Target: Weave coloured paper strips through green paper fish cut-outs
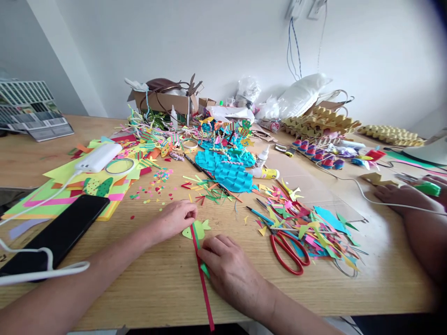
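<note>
My left hand (pixel 174 220) is closed in a pinch at the top end of a long red paper strip (pixel 206 298). The strip crosses a light green paper fish (pixel 200 228) that lies on the table and runs down past the table's front edge. Beside the red strip is a green paper strip (pixel 205 270), partly covered by my right hand (pixel 228 267), whose fingers close on it near the red one. Right of that hand, red-handled scissors (pixel 289 251) rest with their blades among paper scraps (pixel 314 232).
Blue scalloped paper (pixel 232 177) and glue bottles (pixel 267 173) stand behind. A black phone (pixel 59 232), white power bank (pixel 98 157) and coloured sheets lie left. Another person's arm (pixel 412 214) rests at right near a white cable. Egg cartons (pixel 321 122) and boxes line the wall.
</note>
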The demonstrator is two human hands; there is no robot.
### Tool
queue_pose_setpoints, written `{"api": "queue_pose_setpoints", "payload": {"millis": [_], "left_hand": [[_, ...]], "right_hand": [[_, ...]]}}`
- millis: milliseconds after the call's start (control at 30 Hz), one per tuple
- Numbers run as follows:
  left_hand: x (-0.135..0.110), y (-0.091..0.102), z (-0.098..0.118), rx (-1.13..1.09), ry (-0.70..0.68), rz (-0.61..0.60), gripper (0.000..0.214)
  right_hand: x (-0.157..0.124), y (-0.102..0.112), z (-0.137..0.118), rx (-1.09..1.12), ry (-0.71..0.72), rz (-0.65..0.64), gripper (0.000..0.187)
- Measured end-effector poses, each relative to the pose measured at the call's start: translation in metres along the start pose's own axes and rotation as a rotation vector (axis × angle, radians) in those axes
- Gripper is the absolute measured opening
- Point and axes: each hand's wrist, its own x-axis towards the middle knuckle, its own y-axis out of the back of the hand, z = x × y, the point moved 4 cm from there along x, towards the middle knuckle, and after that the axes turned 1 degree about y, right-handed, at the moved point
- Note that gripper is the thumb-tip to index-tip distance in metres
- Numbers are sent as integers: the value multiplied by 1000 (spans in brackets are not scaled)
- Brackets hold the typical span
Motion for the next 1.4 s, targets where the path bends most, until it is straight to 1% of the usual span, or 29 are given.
{"api": "queue_pose_setpoints", "payload": {"millis": [100, 200, 300, 400, 467, 533, 567, 633, 700, 767, 900, 967, 1100, 1233, 1400], "left_hand": [[0, 1, 3, 17, 13, -11, 12], [0, 2, 5, 40, 15, -17, 13], [0, 6, 7, 68, 2, -8, 13], [-5, 17, 10, 86, -27, 19, 17], [-13, 24, 15, 117, -85, 53, 21], [-25, 26, 24, 175, -174, 73, 24], [-32, 24, 29, 203, -223, 69, 25], [-48, 14, 38, 244, -272, 39, 25], [-62, 2, 45, 257, -295, 47, 26], [-74, -10, 52, 275, -340, 80, 29], [-87, -25, 57, 347, -394, 188, 34], [-89, -28, 56, 366, -396, 210, 35], [-90, -30, 55, 390, -375, 210, 35], [-92, -31, 55, 440, -379, 214, 34], [-95, -38, 51, 466, -375, 228, 33]], "right_hand": [[-10, 7, -6, 28, 3, -38, 12], [-23, 14, -12, 70, 38, -63, 10], [-35, 24, -15, 102, 79, 17, 13], [-42, 36, -11, 127, 54, 101, 20], [-41, 45, -4, 162, 10, 134, 24], [-34, 52, 3, 217, -32, 164, 28], [-29, 54, 7, 246, -58, 172, 30], [-16, 56, 15, 289, -115, 172, 31], [-2, 54, 21, 291, -160, 132, 29], [13, 50, 24, 274, -191, 65, 27], [35, 38, 26, 235, -235, -103, 25], [43, 32, 25, 206, -230, -159, 24], [54, 23, 24, 161, -192, -221, 23], [58, 18, 24, 138, -193, -249, 24], [59, 15, 24, 83, -187, -268, 24]]}}
